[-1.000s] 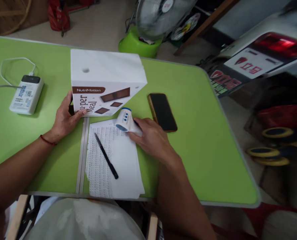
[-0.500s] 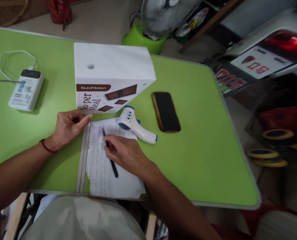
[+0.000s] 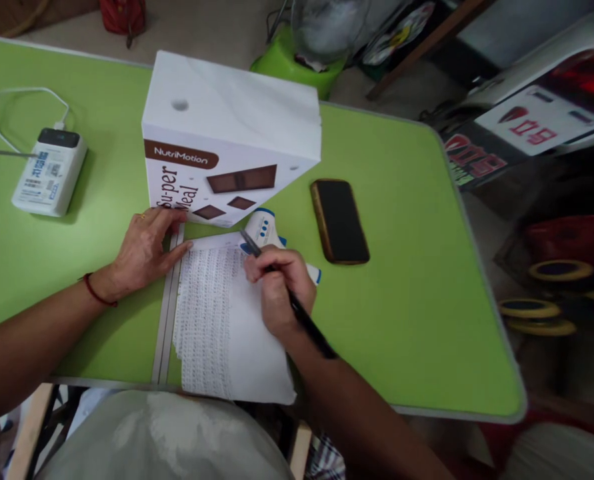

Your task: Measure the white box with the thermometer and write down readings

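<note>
Taking the paper (image 3: 257, 357) as the centre of the dial and twelve o'clock as straight ahead, the two hands are apart. The right hand (image 3: 283, 283), at two o'clock, is clamped on the black pen (image 3: 313, 330). The pen's grey end points toward eleven o'clock, in front of the thermometer, and its dark end lies over the wrist toward five; whether the grey end touches anything I cannot tell.

The left hand (image 3: 149, 250), between ten and eleven, grips nothing, its thumb spread from its bent fingers. The thumb reaches the paper's upper corner and the fingers overlap the box's near corner; whether they press on the box I cannot tell. There is a dark red bracelet (image 3: 99, 293) on that wrist.

The paper lies flat on the green desk (image 3: 401, 327), with rows of small marks toward nine o'clock and plain white toward three. The white box (image 3: 237, 117) stands at twelve, lettered "NutriMotion" and "Su-per Meal". The white and blue thermometer (image 3: 263, 225) lies at one, partly hidden by the right hand. The phone (image 3: 344, 223) lies between one and two, dark screen up. At ten is the power bank (image 3: 47, 183), its white cable (image 3: 31, 89) looped toward eleven.
</note>
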Motion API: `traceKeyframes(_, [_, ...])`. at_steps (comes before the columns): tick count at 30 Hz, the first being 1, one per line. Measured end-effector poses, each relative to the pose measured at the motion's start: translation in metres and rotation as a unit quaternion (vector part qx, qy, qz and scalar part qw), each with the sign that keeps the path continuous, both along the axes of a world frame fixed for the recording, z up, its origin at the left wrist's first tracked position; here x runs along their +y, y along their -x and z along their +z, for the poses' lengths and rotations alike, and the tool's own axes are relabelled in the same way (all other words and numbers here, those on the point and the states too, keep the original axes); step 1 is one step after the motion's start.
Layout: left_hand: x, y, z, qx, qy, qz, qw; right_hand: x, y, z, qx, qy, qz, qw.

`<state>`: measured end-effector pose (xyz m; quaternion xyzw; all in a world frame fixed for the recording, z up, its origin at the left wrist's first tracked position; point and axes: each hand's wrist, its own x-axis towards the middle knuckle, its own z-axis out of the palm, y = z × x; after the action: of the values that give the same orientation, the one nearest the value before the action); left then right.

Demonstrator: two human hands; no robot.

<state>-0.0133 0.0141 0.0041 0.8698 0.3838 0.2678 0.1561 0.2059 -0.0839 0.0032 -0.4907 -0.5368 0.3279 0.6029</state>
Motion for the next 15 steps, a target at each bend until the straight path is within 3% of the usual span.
traceKeyframes(5, [-0.002, -0.001, -0.002, 0.082, -0.014, -0.048, 0.995, 0.004, -0.001, 0.003, -0.014, 0.048, 0.029, 0.998])
traceKeyframes(10, [-0.004, -0.003, 0.0, 0.106, -0.015, -0.052, 0.993, 0.01, 0.001, -0.002, -0.06, 0.13, -0.053, 0.988])
traceKeyframes(15, [-0.005, -0.004, 0.002, 0.117, -0.009, -0.044, 0.992, 0.011, 0.009, -0.01, -0.092, 0.134, -0.099, 0.982])
